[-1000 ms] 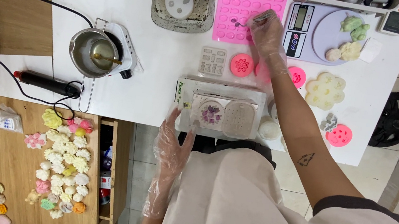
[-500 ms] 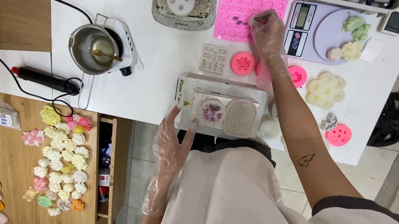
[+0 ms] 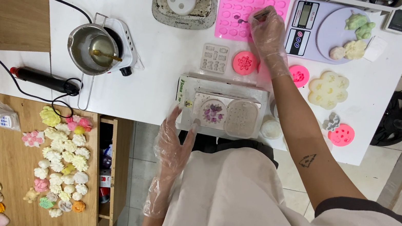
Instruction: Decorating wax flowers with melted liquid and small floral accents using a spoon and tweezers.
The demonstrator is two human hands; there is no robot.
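Note:
My right hand [image 3: 269,34], in a clear plastic glove, reaches across the white table [image 3: 158,81] and pinches a small dark-tipped tool over the pink silicone mould tray [image 3: 243,7]. My left hand [image 3: 174,143], also gloved, rests with fingers apart at the table's near edge, holding nothing, just left of a flat box [image 3: 185,93] that carries a white mould with a purple flower [image 3: 211,113] and a second pale mould [image 3: 241,118]. A round pink flower mould [image 3: 244,63] lies just below my right hand.
A small pot with a spoon [image 3: 92,51] sits on a white hotplate. A grey kitchen scale [image 3: 321,28] holds pale wax shapes. More pink moulds [image 3: 341,134] and a cream flower mould [image 3: 328,89] lie to the right. Many small wax flowers [image 3: 63,159] cover a wooden bench at lower left.
My right hand has shifted slightly along the pink mould tray. The left hand stays at the table's edge.

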